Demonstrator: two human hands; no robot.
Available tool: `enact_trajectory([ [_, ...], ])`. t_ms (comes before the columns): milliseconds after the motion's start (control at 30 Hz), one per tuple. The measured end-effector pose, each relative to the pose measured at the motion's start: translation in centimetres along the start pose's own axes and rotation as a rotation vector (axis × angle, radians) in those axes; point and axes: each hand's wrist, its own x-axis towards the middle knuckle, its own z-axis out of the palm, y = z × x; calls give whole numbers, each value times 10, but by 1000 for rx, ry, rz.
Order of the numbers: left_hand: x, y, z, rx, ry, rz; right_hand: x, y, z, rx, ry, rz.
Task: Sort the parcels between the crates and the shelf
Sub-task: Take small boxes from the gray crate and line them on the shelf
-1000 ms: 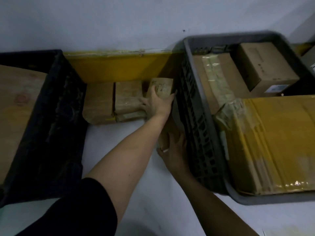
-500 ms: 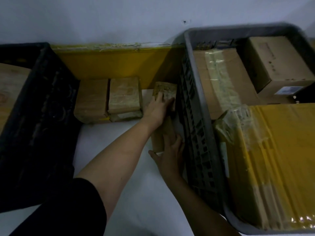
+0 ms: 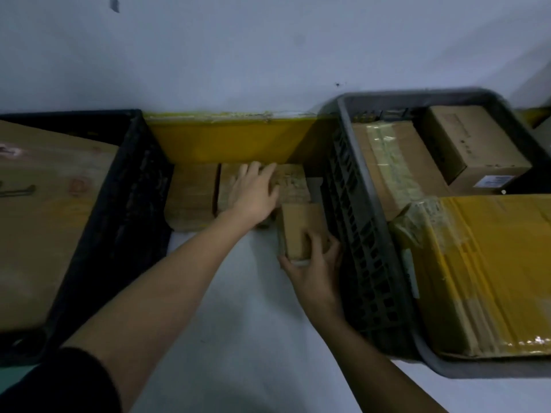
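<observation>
I see the left hand (image 3: 253,195) lying flat-fingered on the row of parcels (image 3: 232,192); the right hand (image 3: 313,260) seemingly grasps a small box (image 3: 298,228), hemmed by the grey crate (image 3: 354,204).

Left hand (image 3: 253,192) flat on small parcels (image 3: 229,189), right hand (image 3: 313,263) gripping box (image 3: 301,225), between 2 crates (image 3: 357,222)

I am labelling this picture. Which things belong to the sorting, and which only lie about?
Job: small brown cardboard parcel under right hand; taped parcel beside left hand; grey crate; black crate.
About: yellow ledge; white wall.
</observation>
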Motion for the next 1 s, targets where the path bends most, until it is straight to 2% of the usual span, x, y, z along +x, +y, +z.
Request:
enact_trajectory([
  [167, -16, -76, -84, 226, 84, -22, 1, -55, 6, 58, 81, -124],
  [300, -52, -150, -123, 315, -12, -158, 13, -117, 34, 16, -29, -201],
  [400, -83, -185, -123, 338, -62, -215, 22, -157, 58, 15, -123, -230],
  [667, -92, -190, -123, 242, 30, -181, 52, -212, 124, -15, -221, -216],
  [800, -95, -200, -126, 241, 69, -199, 63, -229, 149, -80, -362, -305],
  [1000, -103, -215, -123, 234, 51, -250, 71, -239, 153, -244, -595, -311],
])
